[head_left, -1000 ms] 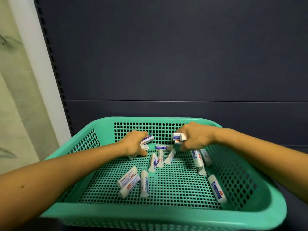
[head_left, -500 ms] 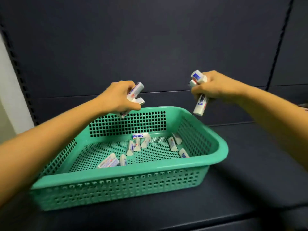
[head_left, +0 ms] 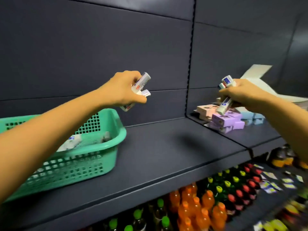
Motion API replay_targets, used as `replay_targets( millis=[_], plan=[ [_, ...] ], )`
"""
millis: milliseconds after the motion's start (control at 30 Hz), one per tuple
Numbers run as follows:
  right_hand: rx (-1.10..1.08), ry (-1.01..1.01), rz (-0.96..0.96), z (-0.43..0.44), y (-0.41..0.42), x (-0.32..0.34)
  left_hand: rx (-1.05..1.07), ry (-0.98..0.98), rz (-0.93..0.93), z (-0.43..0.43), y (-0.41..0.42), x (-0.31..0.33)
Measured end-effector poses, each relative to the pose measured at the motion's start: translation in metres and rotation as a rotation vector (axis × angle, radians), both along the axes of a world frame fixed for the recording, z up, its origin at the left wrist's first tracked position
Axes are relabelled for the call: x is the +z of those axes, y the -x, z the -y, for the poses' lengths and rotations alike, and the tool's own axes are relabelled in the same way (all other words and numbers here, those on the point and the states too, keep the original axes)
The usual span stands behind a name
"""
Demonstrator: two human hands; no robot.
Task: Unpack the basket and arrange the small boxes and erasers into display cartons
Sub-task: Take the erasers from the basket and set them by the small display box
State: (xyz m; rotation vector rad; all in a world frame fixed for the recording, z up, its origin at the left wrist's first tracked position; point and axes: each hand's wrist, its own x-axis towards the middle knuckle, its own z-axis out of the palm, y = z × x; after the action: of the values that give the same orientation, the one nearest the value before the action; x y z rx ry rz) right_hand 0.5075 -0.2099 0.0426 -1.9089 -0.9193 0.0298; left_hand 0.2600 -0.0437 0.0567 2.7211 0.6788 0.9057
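While the fingers (head_left: 133,77) of the left hand (head_left: 120,90) curl tightly round a small bundle of white erasers (head_left: 141,82) left of centre in the frame, the right hand (head_left: 243,94) at centre right does likewise. Its fist is closed on several more, and one pokes down below the knuckles. Both fists hang in the air above the dark shelf (head_left: 166,155), touching nothing else.

Further out, the green basket (head_left: 108,147) stands on that shelf at the lower left, with at least two more erasers lying on its floor (they are blurred, and the left forearm hides much of the inside, so no count can be made). Just under the right hand, pink and purple small boxes (head_left: 223,120) sit in a loose pile on the neighbouring bay. A white cardboard flap (head_left: 255,72) rises behind them at the upper right. It may belong to a display carton, though the carton's body is hidden behind the arm.

By these signs the unpacking looks partly done — two handfuls are out and a remainder is left in the basket. The boxes do not look arranged in any carton yet. Rows of bottles (head_left: 191,205) fill the lower right.
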Motion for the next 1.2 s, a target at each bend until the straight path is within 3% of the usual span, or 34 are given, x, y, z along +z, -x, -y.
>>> replay_targets(
  millis=[367,900,1200],
  plan=[
    [-0.172,0.069,-0.032,0.155,-0.161,-0.031,-0.134,0.081,-0.058,0.115,-0.189,-0.039],
    [-0.308,0.196,0.011,0.212,-0.34,-0.083,-0.346,0.024,-0.134,0.173,-0.434,-0.079],
    [-0.394,0.163,0.012,0.239,-0.478,-0.057,-0.515,0.046,-0.153,0.205,-0.591,-0.061]
  ],
)
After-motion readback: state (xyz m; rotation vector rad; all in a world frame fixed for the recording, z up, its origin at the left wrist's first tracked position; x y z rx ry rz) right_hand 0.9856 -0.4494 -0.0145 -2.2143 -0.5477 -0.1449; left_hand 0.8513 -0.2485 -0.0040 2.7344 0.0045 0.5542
